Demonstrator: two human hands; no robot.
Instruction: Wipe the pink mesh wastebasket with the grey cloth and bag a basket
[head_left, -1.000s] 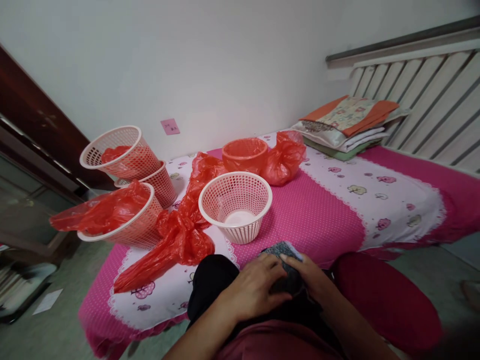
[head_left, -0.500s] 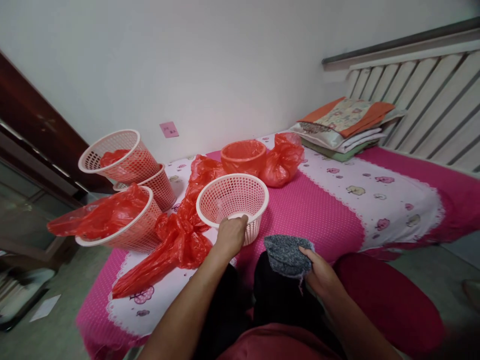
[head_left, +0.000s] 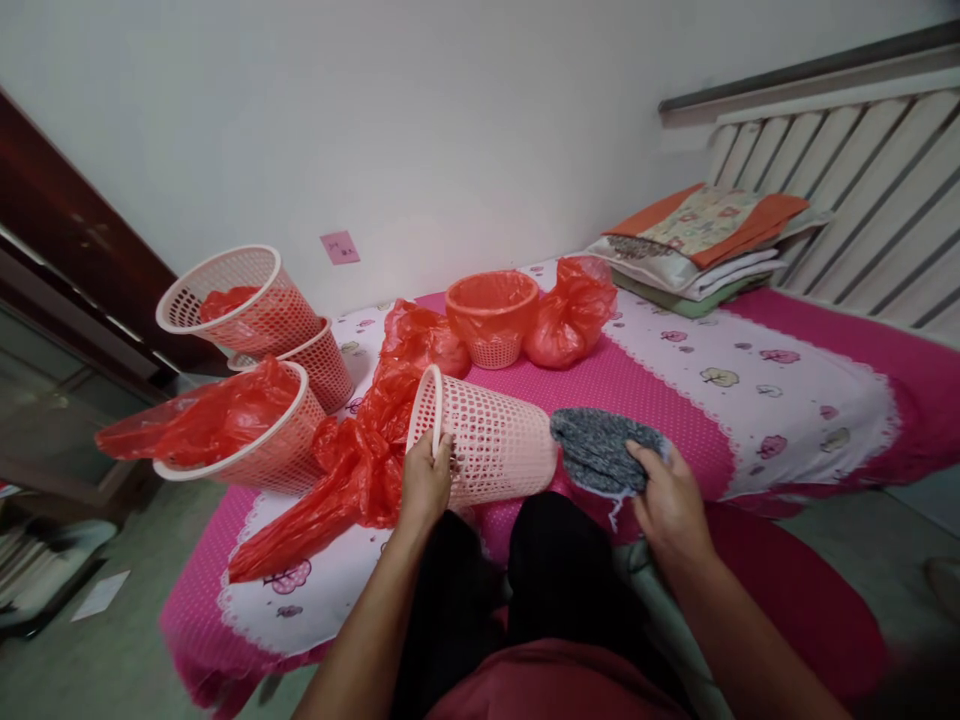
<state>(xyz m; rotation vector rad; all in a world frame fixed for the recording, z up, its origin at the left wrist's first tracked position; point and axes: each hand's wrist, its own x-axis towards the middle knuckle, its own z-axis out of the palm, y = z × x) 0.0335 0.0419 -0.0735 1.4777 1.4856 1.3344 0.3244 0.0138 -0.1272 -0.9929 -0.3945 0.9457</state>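
My left hand (head_left: 427,478) grips the rim of a pale pink perforated plastic basket (head_left: 499,440), tipped onto its side with its mouth toward the left and its base toward the right. In my right hand (head_left: 671,495) is a dark grey knitted cloth (head_left: 600,448) with loose threads hanging from its lower edge. The cloth is close by the basket's base; whether they touch I cannot tell. Just left of the basket, a heap of crumpled red plastic bags (head_left: 367,450) lies on the bed cover (head_left: 645,400).
Behind stands a basket lined with a red bag (head_left: 493,305), beside a bunched red bag (head_left: 574,315). More pink baskets (head_left: 300,310) with red plastic sit at the left. Folded textiles (head_left: 705,245) lie near the radiator (head_left: 847,190). A dark red round stool (head_left: 795,600) is at my right.
The basket has turned from upright to lying on its side, its mouth now leftward. My right hand has brought the grey cloth up toward its base. My left hand has shifted slightly left with the rim.
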